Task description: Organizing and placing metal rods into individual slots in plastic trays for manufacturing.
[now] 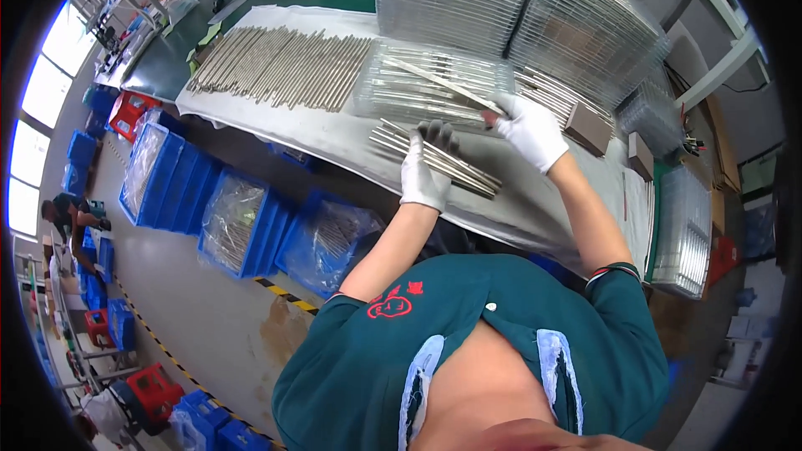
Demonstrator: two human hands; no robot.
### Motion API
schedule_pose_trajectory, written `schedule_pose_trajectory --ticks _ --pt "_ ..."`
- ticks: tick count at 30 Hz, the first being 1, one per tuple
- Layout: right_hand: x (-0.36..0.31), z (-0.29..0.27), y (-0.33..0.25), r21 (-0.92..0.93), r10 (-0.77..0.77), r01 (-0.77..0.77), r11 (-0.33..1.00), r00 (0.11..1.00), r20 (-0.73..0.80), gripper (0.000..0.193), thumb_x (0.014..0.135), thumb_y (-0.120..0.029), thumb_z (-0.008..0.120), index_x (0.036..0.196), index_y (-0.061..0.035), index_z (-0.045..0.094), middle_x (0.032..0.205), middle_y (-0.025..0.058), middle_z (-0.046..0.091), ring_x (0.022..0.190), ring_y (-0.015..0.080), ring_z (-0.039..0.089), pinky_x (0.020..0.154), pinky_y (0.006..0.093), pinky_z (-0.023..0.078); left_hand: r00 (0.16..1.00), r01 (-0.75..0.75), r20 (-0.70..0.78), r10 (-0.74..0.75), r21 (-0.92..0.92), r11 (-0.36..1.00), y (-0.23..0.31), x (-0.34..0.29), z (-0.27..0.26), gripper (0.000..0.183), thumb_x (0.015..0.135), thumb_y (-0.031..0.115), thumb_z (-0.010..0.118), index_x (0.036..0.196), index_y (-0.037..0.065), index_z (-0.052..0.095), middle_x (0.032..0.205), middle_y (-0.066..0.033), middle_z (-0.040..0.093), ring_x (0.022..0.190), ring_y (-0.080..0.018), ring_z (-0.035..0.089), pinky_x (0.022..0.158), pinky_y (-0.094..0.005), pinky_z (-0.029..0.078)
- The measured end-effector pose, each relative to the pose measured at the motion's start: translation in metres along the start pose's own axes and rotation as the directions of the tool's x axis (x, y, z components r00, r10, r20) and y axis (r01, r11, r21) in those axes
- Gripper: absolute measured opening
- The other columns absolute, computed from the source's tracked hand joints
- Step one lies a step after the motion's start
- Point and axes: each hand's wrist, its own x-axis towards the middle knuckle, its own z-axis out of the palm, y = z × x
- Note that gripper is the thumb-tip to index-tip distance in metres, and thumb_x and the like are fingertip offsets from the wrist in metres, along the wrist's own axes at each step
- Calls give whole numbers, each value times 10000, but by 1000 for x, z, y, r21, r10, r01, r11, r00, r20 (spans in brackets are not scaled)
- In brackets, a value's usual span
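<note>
My left hand [424,177], in a white glove with dark fingertips, is closed round a small bundle of thin metal rods [469,171] over the cloth-covered table. Gloved in white too, my right hand [531,134] grips one end of a single metal rod [439,79], which slants up and left over a clear plastic tray [364,93]. A small reddish-brown piece [490,118] shows at its fingertips; what it is I cannot tell. More rods lie in the tray's slots. Left of the tray, many loose rods [280,68] lie side by side on the white cloth [266,18].
Tall stacks of clear trays [455,0] stand behind the work spot. To the right are brown blocks [588,129] and another tray stack [683,234]. Blue crates [242,230] with plastic-wrapped contents stand on the floor at left. A person [71,215] bends over farther off.
</note>
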Motion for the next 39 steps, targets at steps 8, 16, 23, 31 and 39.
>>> schedule_pose_trajectory --ticks 8,16,23,31,39 --pt "21 13 23 -90 51 -50 995 999 17 349 847 -329 521 1081 -75 572 995 141 597 914 310 568 784 361 446 998 -37 -44 40 87 996 -4 -3 2 86 889 103 504 957 50 513 969 -78 554 1005 -257 525 891 -399 433" --pt "36 31 14 -222 14 1 975 998 63 291 831 -254 508 1072 -103 568 978 133 583 923 298 563 776 379 457 991 91 99 -92 16 996 3 -4 0 199 910 168 479 1094 91 474 1064 -100 525 1015 -244 508 897 -371 428" --pt "47 39 20 -224 -27 52 973 993 113 304 827 -266 548 1075 -95 580 1104 99 556 978 281 548 811 352 451 970 129 213 -116 -46 991 3 -3 -4 186 920 146 441 1094 84 460 1031 -92 498 1017 -249 489 914 -389 410" --pt "69 33 18 -246 1 50 968 979 203 324 829 -339 522 1078 -148 603 1068 87 575 974 269 555 807 368 457 981 114 157 -111 -10 993 4 -4 -4 222 923 182 438 1110 64 434 1043 -116 492 1039 -283 482 936 -437 398" --pt "90 28 22 -279 8 62 958 970 242 386 787 -406 571 1104 -186 593 1076 97 575 988 281 549 822 370 453 978 121 176 -116 -22 992 3 -4 -2 215 929 187 423 1105 64 437 1049 -123 491 1054 -299 476 941 -441 397"
